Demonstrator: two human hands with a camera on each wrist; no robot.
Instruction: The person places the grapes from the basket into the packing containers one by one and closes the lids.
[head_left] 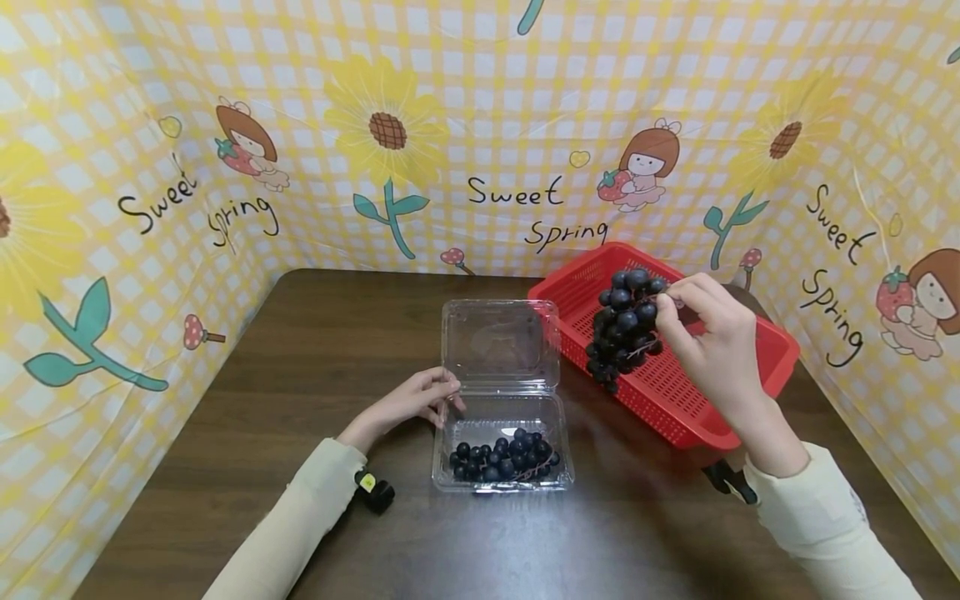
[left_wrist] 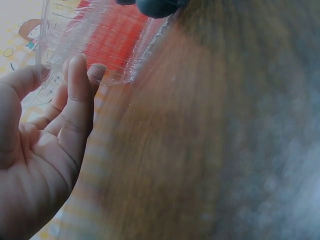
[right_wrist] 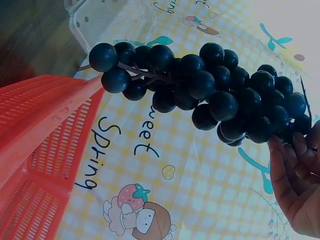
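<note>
A bunch of dark grapes (head_left: pixel 626 325) hangs from my right hand (head_left: pixel 712 342), which pinches it by the stem end above the red basket (head_left: pixel 667 387). In the right wrist view the fingertips (right_wrist: pixel 287 155) meet the end of the grape bunch (right_wrist: pixel 210 95). On the table stands a clear plastic clamshell box (head_left: pixel 447 433), its lid (head_left: pixel 501 346) folded back. Another bunch of dark grapes (head_left: pixel 506 457) lies in the box. My left hand (head_left: pixel 420 397) holds the box's left edge near the hinge; in the left wrist view, thumb and fingers (left_wrist: pixel 77 95) are at the clear plastic.
The red basket has perforated walls and stands at the back right, close to the box's lid. A brown wooden table (head_left: pixel 337 333) lies underneath. Yellow checked cloth (head_left: pixel 480 108) with printed flowers encloses the back and sides. Black straps with cameras (head_left: pixel 375 492) sit at the wrists.
</note>
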